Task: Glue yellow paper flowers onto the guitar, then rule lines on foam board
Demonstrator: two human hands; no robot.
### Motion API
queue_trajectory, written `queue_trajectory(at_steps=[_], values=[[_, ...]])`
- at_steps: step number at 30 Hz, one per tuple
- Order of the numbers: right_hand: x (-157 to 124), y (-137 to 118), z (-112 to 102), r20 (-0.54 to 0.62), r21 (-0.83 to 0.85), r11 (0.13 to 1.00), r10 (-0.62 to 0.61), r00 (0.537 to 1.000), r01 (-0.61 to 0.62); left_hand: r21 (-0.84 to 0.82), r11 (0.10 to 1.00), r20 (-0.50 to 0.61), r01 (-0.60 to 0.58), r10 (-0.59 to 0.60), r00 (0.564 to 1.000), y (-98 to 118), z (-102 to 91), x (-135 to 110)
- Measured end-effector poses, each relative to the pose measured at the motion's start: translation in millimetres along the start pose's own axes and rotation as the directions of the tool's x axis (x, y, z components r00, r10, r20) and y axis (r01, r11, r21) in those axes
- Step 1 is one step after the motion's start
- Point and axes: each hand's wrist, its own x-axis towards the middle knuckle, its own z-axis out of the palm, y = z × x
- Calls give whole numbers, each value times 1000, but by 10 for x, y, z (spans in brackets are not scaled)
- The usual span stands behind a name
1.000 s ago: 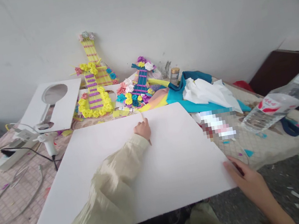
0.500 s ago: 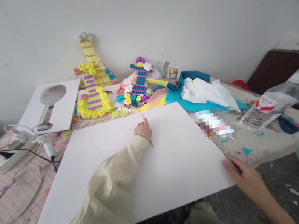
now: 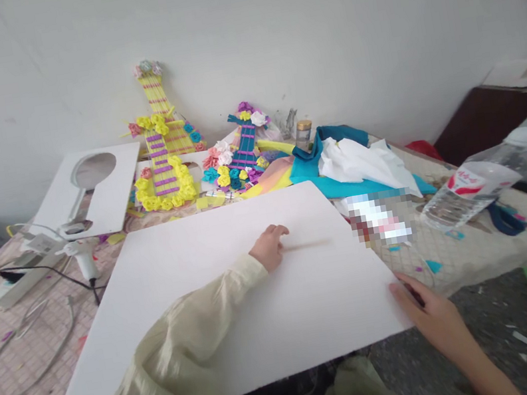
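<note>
A large white board [image 3: 247, 342] lies flat on the table, overhanging the near edge. My left hand [image 3: 270, 248] is over its middle with fingers curled. From its thumb side a thin brown pencil [image 3: 309, 244] points to the right, smeared by motion; its grip is partly hidden by the fingers. My right hand [image 3: 426, 305] is closed on the board's right edge near the front corner, thumb on top and fingers along the side.
Flower-trimmed yellow [image 3: 165, 167] and blue [image 3: 245, 146] paper instruments lean at the back. A hot glue gun [image 3: 84, 260], power strip [image 3: 19, 279] and cables lie left, beside a cut-out board [image 3: 129, 179]. Right are crumpled white paper [image 3: 358, 158] and a plastic bottle [image 3: 474, 186].
My left hand has shifted slightly right and down, and the pencil has swung from nearly upright on the board to pointing right. My right hand stays at the edge.
</note>
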Motion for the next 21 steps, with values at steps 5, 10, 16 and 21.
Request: queue_trajectory(at_steps=[5, 10, 16, 21], values=[[-13, -5, -1, 0, 15, 1000, -7, 1000, 7, 17, 987, -24, -160, 160, 987, 77, 74, -33], [-22, -27, -4, -8, 20, 999, -31, 999, 31, 25, 975, -21, -221, 221, 975, 160, 221, 30], [-16, -21, 10, -11, 19, 999, -45, 999, 45, 23, 956, -70, -291, 292, 954, 321, 456, 212], [-36, -45, 17, -40, 37, 998, -57, 998, 58, 19, 947, -103, -321, 321, 941, 313, 514, 226]])
